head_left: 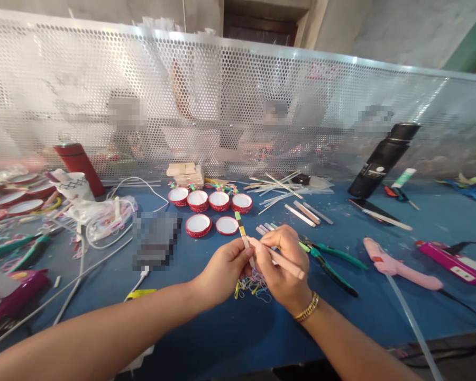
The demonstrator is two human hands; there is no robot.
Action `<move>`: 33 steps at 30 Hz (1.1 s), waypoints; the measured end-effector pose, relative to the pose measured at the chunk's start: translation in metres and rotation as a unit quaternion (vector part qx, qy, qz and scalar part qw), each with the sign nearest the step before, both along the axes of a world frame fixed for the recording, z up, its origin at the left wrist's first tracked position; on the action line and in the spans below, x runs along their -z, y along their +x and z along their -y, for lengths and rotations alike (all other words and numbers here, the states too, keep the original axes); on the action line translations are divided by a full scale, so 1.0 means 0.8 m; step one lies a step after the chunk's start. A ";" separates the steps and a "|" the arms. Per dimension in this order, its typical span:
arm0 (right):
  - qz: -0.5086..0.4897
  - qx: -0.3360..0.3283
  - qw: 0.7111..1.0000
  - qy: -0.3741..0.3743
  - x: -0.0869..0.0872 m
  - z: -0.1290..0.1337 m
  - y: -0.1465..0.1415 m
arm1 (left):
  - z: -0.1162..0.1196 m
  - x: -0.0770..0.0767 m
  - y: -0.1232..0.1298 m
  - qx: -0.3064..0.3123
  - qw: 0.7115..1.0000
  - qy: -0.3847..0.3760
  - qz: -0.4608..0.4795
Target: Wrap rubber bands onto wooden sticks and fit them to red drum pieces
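Note:
Pinched in my left hand [222,270] is a small flat wooden stick [241,226], its upper end banded in green, black and yellow. My right hand [287,272] grips a pale pink marker [289,265] like a pen, its tip end close to the stick; whether they touch, I cannot tell. Below both hands lies a tangle of coloured elastic loops [257,286]. Several more markers [266,228] rest just behind my right hand. Beyond them stand small red-rimmed white round dishes [198,225], some stacked.
Green-handled pliers [333,259], a pink glue gun [400,267] and a black bottle [381,161] are on the right. A phone [157,241] with a cable, a red bottle [79,166] and a cup [75,188] are on the left. A perforated metal screen [238,100] borders the blue table's back.

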State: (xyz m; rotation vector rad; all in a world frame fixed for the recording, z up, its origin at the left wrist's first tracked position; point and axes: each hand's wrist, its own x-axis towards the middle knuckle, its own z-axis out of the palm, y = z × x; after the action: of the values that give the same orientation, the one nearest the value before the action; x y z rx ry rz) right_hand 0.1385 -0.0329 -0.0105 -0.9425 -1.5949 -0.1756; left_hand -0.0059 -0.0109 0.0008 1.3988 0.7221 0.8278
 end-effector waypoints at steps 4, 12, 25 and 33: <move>-0.008 0.016 1.000 0.010 0.000 0.000 0.001 | 0.000 -0.004 0.000 0.001 1.000 0.005 0.010; -0.003 -0.023 1.000 0.017 0.000 0.002 -0.002 | 0.000 0.000 -0.002 -0.003 1.000 0.002 -0.014; -0.004 0.005 1.000 0.006 -0.001 0.001 0.000 | -0.001 0.001 0.000 0.002 1.000 -0.004 0.009; 0.002 -0.017 1.000 0.012 -0.001 0.002 -0.003 | 0.000 0.000 -0.001 -0.001 1.000 0.002 -0.008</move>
State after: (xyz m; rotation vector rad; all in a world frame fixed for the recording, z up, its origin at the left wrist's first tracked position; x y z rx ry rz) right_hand 0.1364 -0.0347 -0.0099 -0.8974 -1.6076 -0.1729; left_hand -0.0067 -0.0111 0.0010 1.4105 0.7348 0.8205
